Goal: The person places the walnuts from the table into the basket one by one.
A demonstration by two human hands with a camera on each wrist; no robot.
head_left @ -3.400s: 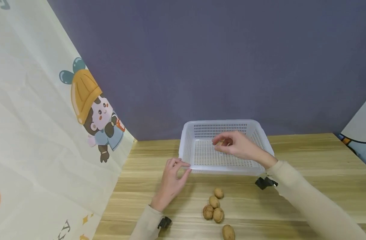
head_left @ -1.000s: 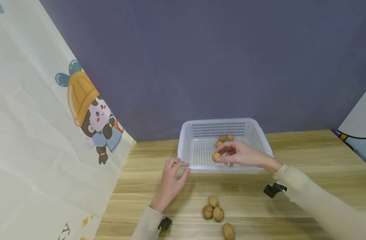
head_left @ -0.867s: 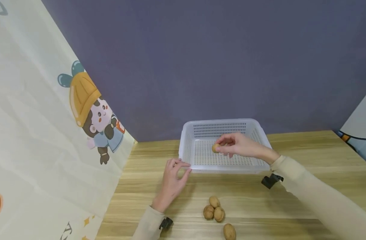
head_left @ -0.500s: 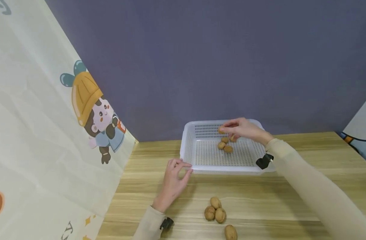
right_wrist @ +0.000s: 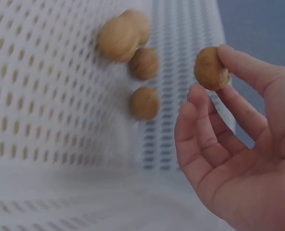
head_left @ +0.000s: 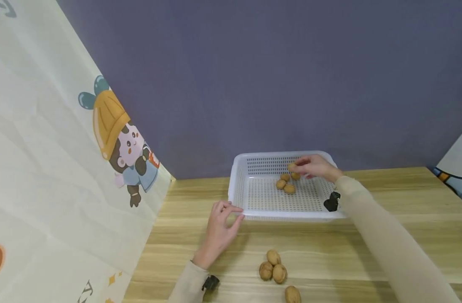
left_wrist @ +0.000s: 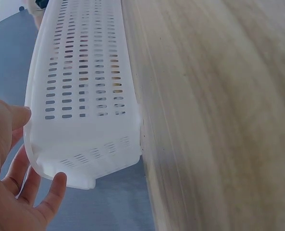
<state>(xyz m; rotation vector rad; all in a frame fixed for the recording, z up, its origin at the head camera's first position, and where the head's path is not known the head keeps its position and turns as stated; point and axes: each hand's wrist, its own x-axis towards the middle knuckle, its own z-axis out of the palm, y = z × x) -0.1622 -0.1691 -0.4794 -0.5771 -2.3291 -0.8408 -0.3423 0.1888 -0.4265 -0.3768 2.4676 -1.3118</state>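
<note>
My right hand (head_left: pixel 313 166) pinches a walnut (right_wrist: pixel 210 68) between thumb and fingertips, above the back right part of a white perforated plastic basket (head_left: pixel 284 213). Below it, several walnuts (head_left: pixel 289 189) lie loosely grouped on the basket floor; the right wrist view shows these walnuts (right_wrist: pixel 144 102) slightly blurred. At the basket's front left corner, my left hand (head_left: pixel 217 229) pinches the rim with thumb and index finger. The left wrist view has the left hand (left_wrist: pixel 15 183) beside the basket's slotted outer wall (left_wrist: pixel 84 72).
Three walnuts (head_left: pixel 273 269) sit touching in a cluster on the wooden table (head_left: pixel 329 244), in front of the basket. Another walnut (head_left: pixel 292 294) lies nearer the front edge. A dark blue backdrop (head_left: pixel 268 84) rises behind, and a pale printed sheet (head_left: pixel 45 147) stands at the left.
The right hand has carried the walnut towards the basket's back right. Compared with the oldest frame, one walnut fewer lies on the table. The left hand keeps its place on the rim.
</note>
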